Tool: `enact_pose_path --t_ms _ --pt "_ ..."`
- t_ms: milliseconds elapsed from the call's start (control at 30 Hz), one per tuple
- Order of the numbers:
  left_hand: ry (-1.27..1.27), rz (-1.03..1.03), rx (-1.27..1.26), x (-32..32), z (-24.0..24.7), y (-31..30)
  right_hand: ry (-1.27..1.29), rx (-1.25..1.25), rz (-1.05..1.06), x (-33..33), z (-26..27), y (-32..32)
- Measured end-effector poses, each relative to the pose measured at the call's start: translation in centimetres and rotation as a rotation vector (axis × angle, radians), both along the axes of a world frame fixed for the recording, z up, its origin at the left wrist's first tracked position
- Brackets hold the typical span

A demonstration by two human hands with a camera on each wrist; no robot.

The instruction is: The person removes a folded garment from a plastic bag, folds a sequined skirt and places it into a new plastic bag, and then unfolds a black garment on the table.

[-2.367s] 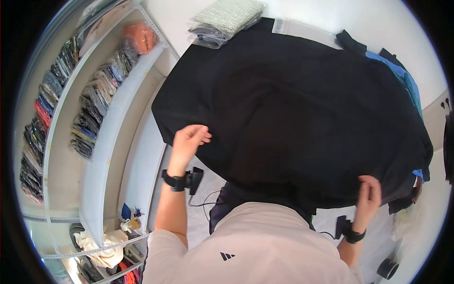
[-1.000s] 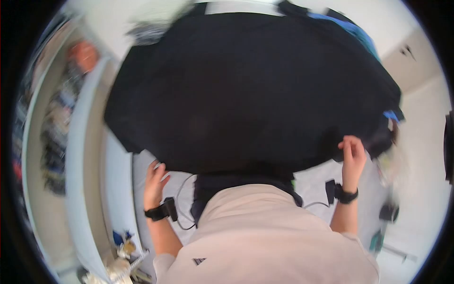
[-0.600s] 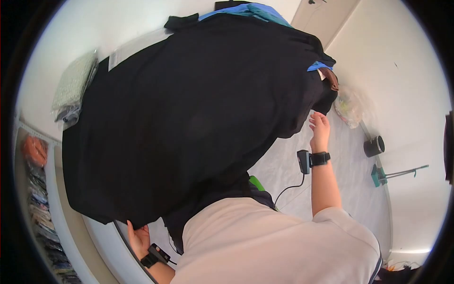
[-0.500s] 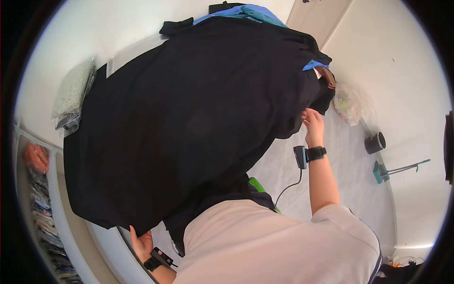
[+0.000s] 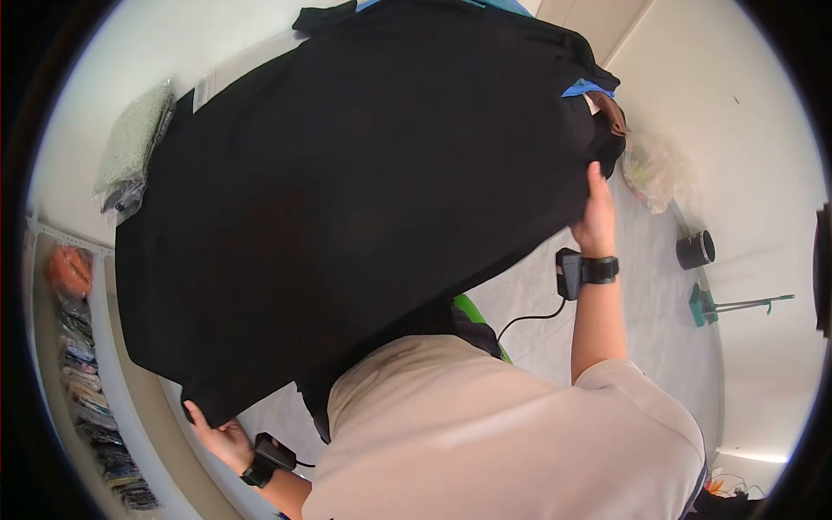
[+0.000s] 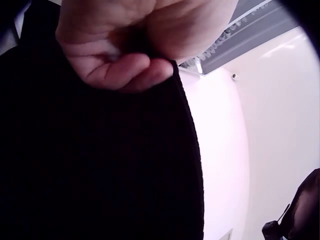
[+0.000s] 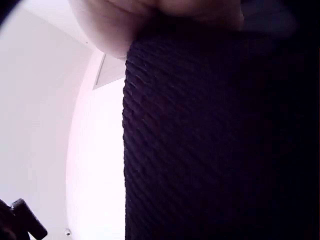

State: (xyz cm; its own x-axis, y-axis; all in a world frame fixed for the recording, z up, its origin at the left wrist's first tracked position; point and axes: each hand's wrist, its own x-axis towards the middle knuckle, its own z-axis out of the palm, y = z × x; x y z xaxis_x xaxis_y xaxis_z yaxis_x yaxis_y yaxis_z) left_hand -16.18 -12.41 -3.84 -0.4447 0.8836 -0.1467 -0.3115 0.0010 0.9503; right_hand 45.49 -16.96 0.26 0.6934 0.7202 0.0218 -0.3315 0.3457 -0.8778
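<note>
A wide black cloth point(image 5: 347, 191) stretches in front of me, its near edge drawn fairly straight between my hands. At its lower left corner my left hand point(image 5: 224, 442) grips the edge. In the left wrist view, curled fingers point(image 6: 135, 72) lie against the dark fabric. My right hand point(image 5: 596, 217) holds the right end of the near edge, thumb on top and the other fingers hidden beneath. The right wrist view shows ribbed black fabric point(image 7: 170, 130) hanging below that hand.
Blue cloth point(image 5: 585, 87) and a brown piece point(image 5: 608, 113) show at the right end. Plastic-wrapped pale green fabric point(image 5: 134, 143) stands at the left. A shelf point(image 5: 130, 364) with bagged garments runs along the left. A plastic bag point(image 5: 654, 169), black bin point(image 5: 695, 250) and green dustpan point(image 5: 704, 305) stand right.
The view has swung to the right. Both hands, loose earlier, now hold the black cloth's edge; the left has moved outward and the near edge is pulled smoother and straighter.
</note>
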Motion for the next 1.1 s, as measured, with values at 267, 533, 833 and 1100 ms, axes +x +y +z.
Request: enact_pose_path --t_ms 267,533,833,1100 --pt "-0.241 0.055 0.16 -1.7 0.8 -1.9 0.173 -0.156 0.214 1.4 -0.5 -2.8" --pt "-0.119 -0.225 -0.282 0.7 -2.1 -1.2 0.148 -0.449 0.491 0.7 -5.0 -2.3" --pt "-0.146 -0.221 -0.142 -0.3 -2.8 -1.1 -0.221 -0.501 0.627 4.0 -5.2 -5.0" --pt "0.01 -0.022 -0.167 0.6 -1.3 -1.7 -0.237 -0.553 0.508 4.2 -4.3 -6.3"
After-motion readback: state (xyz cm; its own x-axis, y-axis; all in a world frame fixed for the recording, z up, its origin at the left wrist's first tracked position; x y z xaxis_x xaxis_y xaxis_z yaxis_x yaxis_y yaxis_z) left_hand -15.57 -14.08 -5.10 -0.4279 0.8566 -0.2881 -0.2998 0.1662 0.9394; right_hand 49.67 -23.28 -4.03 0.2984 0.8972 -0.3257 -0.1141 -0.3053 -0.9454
